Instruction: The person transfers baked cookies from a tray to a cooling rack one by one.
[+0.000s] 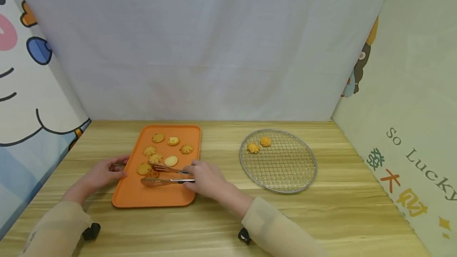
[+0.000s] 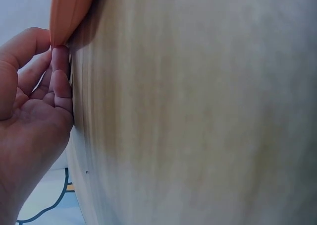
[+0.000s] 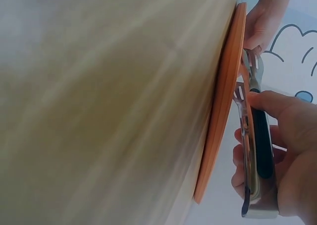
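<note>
My right hand grips a pair of metal tongs with dark handle grips. The tongs' slotted ends are spread apart low over the orange tray, on either side of a small brown cookie. Whether they touch it, I cannot tell. At the tray's left edge, my left hand holds the rim between thumb and fingers, as the left wrist view shows. Several other cookies lie on the tray, among them a pale oval cookie, a ring-topped cookie and a flower-shaped cookie.
To the right stands a round wire rack with a metal rim. Near its upper left lie a star-shaped cookie and a swirled cookie. A white curtain hangs behind the wooden table, with printed panels on both sides.
</note>
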`<state>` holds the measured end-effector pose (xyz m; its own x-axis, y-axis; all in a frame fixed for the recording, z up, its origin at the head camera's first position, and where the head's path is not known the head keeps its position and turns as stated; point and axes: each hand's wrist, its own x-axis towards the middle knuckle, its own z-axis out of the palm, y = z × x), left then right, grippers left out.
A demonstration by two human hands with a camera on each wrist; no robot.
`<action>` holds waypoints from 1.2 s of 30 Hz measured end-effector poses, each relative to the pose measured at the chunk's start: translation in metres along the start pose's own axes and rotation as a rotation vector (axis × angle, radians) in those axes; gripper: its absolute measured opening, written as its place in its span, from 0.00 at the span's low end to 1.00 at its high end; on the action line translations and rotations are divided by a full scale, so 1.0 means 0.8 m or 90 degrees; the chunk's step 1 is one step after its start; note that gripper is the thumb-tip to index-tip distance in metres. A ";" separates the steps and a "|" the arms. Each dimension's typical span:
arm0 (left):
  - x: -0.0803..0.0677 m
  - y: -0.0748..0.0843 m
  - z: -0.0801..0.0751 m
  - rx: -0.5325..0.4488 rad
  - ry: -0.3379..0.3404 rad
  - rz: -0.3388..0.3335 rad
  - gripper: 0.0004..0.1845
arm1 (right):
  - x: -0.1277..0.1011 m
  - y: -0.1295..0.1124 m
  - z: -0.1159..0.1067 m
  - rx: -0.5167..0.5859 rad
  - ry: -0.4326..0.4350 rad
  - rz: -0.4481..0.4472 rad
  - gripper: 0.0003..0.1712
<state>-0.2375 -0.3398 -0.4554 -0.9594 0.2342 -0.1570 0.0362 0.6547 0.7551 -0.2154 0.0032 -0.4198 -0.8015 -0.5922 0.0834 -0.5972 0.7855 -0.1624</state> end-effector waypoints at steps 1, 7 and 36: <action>0.000 0.000 0.000 0.002 0.000 0.000 0.37 | 0.000 0.001 0.000 0.008 0.000 -0.002 0.23; 0.001 -0.002 0.001 0.004 0.001 -0.002 0.37 | 0.001 0.005 -0.001 0.031 0.001 -0.012 0.21; 0.000 0.003 0.001 0.009 -0.004 -0.001 0.37 | -0.001 0.014 -0.003 0.032 0.020 -0.041 0.13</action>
<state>-0.2368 -0.3375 -0.4542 -0.9575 0.2378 -0.1630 0.0383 0.6653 0.7456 -0.2214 0.0131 -0.4196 -0.7621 -0.6350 0.1267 -0.6465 0.7349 -0.2050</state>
